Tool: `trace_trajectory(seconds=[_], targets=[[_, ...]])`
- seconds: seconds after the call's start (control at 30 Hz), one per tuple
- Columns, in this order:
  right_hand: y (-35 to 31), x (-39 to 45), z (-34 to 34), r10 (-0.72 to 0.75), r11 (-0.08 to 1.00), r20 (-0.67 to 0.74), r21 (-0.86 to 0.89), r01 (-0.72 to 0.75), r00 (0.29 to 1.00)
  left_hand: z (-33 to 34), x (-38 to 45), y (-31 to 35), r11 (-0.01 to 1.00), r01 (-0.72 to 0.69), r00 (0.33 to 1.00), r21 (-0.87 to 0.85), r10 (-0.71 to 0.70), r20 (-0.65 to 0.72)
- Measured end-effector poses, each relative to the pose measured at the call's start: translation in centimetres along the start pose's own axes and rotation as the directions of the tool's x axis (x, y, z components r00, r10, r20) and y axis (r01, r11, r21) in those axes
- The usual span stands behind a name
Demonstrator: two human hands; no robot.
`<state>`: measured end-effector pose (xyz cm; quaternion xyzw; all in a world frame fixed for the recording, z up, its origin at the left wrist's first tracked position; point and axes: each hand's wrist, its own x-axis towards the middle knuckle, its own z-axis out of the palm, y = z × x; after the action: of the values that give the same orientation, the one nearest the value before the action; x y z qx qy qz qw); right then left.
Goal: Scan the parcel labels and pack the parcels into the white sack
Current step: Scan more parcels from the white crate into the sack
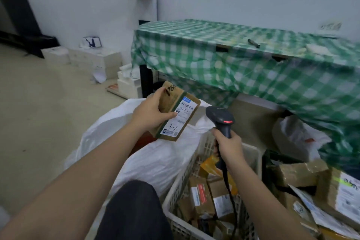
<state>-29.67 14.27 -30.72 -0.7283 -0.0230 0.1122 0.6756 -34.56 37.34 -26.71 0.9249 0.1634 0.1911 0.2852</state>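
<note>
Parcel (176, 112) in left hand (150, 112); label print blurred.

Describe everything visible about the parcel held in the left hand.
The parcel is a small, flat brown cardboard box with dark handwriting at its far end and a green band across it. A white label with a barcode and handwritten "3-2" faces up. The left hand grips its left edge, thumb on the label, holding it tilted above the white sack. The scanner, in the right hand, sits just right of it, not touching.
</note>
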Motion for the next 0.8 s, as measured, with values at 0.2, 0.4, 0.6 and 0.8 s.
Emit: trace_trajectory(seconds=[0.2,0.4,0.6,0.8], targets=[[-1.0,4.4,5.1,0.018,0.999,0.048,-0.038,-0.016,0.999,-1.9,3.7,-4.6,0.985,-0.054,0.998,0.165,0.051,0.020],[2.7,8.5,8.6,0.106,0.991,-0.049,-0.078,-0.109,0.993,0.0,5.9,-9.8,0.894,-0.099,0.995,0.438,0.087,0.048],[5.4,9.5,8.3,0.160,0.980,-0.012,-0.119,-0.161,0.987,2.4,7.2,-11.6,0.864,-0.016,0.939,0.504,-0.160,0.304],[7.1,7.8,4.7,0.199,0.973,-0.069,-0.105,-0.206,0.978,5.2,5.5,-7.6,0.974,-0.009,0.973,0.224,-0.043,0.225]])
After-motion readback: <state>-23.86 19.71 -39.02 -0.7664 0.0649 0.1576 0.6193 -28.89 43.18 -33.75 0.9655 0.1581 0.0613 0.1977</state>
